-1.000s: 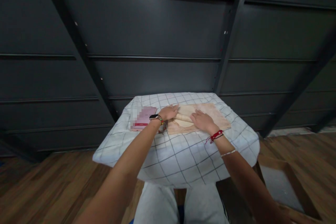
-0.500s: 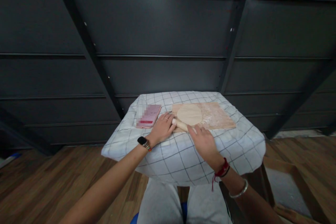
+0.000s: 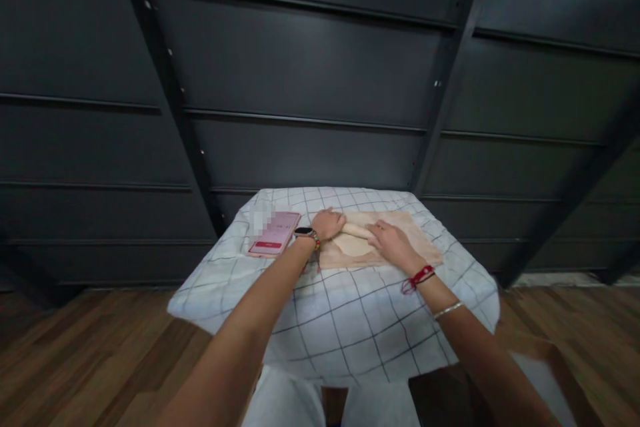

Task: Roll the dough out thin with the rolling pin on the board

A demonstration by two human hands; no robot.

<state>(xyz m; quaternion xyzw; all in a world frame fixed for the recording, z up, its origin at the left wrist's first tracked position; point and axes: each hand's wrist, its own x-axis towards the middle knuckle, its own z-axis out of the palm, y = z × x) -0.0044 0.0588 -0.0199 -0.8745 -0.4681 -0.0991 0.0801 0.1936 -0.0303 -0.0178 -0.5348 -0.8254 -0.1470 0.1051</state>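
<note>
A pale wooden rolling pin (image 3: 356,231) lies across a flat round of dough (image 3: 351,247) on a floury wooden board (image 3: 423,247). At the pin's left end, my left hand (image 3: 328,224) is closed, its fingers bent over the wood. The right end is under my right hand (image 3: 394,245), whose fingers curl over it and hide that end. Part of the dough shows in front of the pin, while the hands and pin cover some of the rest.
To the left of the board rests a phone-like pink screen (image 3: 277,230), partly blurred out. A white checked cloth (image 3: 345,313) covers the small table. Behind it rises a dark metal panel wall (image 3: 310,67). An open cardboard box (image 3: 565,367) stands on the floor at lower right.
Both hands have pushed the rolling pin away from me, from the near edge of the dough to its far part. The camera view has shifted slightly.
</note>
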